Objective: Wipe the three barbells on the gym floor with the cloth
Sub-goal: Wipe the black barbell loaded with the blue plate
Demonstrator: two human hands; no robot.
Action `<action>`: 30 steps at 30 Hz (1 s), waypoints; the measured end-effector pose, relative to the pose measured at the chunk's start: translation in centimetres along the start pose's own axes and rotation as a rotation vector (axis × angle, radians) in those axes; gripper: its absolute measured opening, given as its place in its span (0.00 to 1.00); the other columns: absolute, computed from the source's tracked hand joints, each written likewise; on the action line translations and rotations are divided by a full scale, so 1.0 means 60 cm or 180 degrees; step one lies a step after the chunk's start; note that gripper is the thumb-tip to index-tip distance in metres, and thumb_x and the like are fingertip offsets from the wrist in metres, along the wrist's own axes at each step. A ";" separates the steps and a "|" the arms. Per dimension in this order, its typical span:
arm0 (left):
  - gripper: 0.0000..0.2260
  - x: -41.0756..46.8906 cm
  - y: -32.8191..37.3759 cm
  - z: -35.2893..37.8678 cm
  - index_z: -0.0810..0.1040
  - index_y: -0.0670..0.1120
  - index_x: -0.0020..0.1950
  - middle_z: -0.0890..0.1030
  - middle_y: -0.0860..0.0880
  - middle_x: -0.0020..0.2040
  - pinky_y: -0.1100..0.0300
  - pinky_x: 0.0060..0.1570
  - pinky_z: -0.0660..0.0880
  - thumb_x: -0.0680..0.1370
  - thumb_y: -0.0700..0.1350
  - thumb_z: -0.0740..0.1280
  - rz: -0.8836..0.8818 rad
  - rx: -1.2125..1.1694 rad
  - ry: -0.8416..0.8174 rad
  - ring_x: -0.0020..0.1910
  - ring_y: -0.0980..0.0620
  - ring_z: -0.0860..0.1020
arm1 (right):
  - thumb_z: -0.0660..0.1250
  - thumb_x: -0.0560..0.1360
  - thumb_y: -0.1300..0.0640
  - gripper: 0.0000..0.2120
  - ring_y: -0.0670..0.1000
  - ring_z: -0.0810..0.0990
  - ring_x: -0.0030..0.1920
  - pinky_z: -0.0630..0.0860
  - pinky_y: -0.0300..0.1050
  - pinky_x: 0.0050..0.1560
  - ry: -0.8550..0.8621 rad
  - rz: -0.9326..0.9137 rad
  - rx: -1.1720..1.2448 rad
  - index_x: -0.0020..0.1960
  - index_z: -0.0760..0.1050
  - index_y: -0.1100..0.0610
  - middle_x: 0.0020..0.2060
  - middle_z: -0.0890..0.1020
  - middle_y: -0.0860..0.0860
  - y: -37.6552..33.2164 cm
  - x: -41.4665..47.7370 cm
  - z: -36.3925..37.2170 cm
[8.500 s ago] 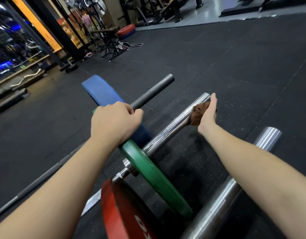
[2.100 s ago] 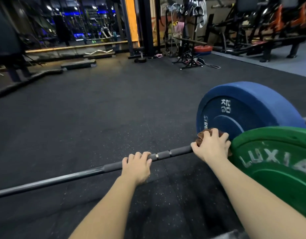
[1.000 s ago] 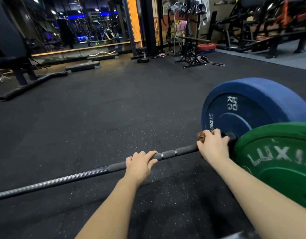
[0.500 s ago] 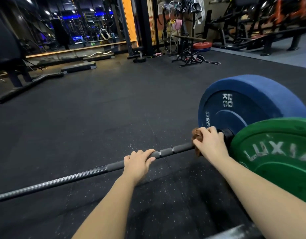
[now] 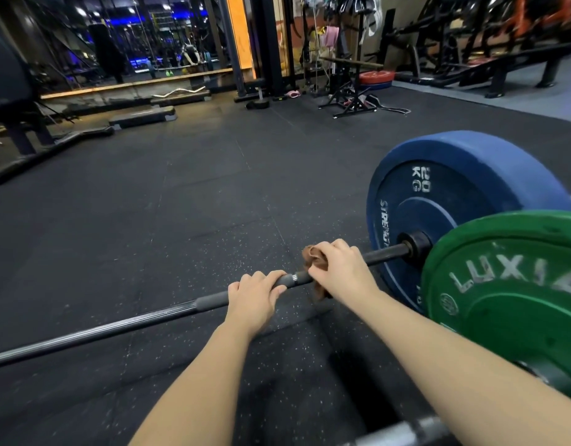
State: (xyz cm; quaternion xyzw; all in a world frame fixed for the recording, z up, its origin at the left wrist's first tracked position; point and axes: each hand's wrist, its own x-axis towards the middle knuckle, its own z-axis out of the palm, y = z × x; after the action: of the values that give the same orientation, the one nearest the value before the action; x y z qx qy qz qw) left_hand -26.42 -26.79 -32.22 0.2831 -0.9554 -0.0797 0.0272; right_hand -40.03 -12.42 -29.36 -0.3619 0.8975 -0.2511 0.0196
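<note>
Blue plate point(image 5: 454, 194), face, white print: "20 KG", rotated, near the upper rim. On the same face, along the left arc: "STRENGT", further letters not legible.

Green plate point(image 5: 519, 317), face, worn white lettering: "LUXIA", cut off at the frame edge. A small round emblem below it is too small to read.

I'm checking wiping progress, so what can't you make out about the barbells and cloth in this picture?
Head view:
Black barbell: left end cut off by the frame edge.
Cloth: mostly covered by the right hand.
Green plate: cropped at the right edge, lettering incomplete.
Chrome bar: blurred stub cut by the bottom edge.
Cleanliness: too dim to judge.
</note>
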 end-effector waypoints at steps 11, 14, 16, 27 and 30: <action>0.15 -0.002 -0.002 0.008 0.66 0.64 0.73 0.74 0.54 0.60 0.51 0.62 0.62 0.87 0.57 0.51 0.0011 -0.0028 0.0082 0.60 0.48 0.70 | 0.64 0.80 0.45 0.19 0.65 0.70 0.62 0.73 0.57 0.59 0.0463 0.0987 -0.0571 0.66 0.72 0.53 0.63 0.73 0.58 0.083 0.025 -0.041; 0.16 -0.003 -0.004 0.013 0.66 0.64 0.74 0.74 0.55 0.60 0.51 0.62 0.62 0.87 0.58 0.51 0.0001 -0.0004 0.0140 0.59 0.48 0.70 | 0.64 0.80 0.45 0.19 0.63 0.70 0.61 0.74 0.54 0.57 0.0445 0.0745 -0.0600 0.67 0.72 0.53 0.62 0.72 0.56 0.045 0.008 -0.021; 0.16 -0.002 -0.003 0.012 0.66 0.64 0.73 0.74 0.55 0.60 0.51 0.63 0.62 0.87 0.58 0.50 0.0005 -0.0002 0.0096 0.60 0.48 0.69 | 0.64 0.80 0.45 0.17 0.59 0.69 0.60 0.73 0.52 0.57 0.0374 0.0468 -0.0370 0.66 0.73 0.50 0.61 0.73 0.54 0.035 -0.003 -0.009; 0.16 0.004 -0.004 0.003 0.65 0.65 0.73 0.74 0.55 0.61 0.51 0.64 0.61 0.87 0.58 0.50 -0.0033 -0.0095 -0.0108 0.61 0.48 0.69 | 0.63 0.81 0.45 0.20 0.65 0.68 0.65 0.73 0.59 0.61 0.0531 0.1168 -0.0544 0.70 0.70 0.52 0.65 0.69 0.58 0.132 0.025 -0.062; 0.15 0.002 -0.003 0.006 0.65 0.65 0.73 0.73 0.55 0.60 0.50 0.64 0.61 0.87 0.58 0.50 -0.0035 -0.0030 -0.0050 0.60 0.49 0.69 | 0.64 0.80 0.47 0.19 0.65 0.69 0.63 0.72 0.57 0.61 0.0463 0.0971 -0.0484 0.69 0.72 0.53 0.64 0.71 0.59 0.098 0.023 -0.051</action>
State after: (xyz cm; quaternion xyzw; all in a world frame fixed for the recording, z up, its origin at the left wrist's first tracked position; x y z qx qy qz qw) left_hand -26.46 -26.96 -32.60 0.2876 -0.9536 -0.0865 0.0205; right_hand -45.45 -8.39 -29.21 -0.2030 0.9575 -0.2022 -0.0350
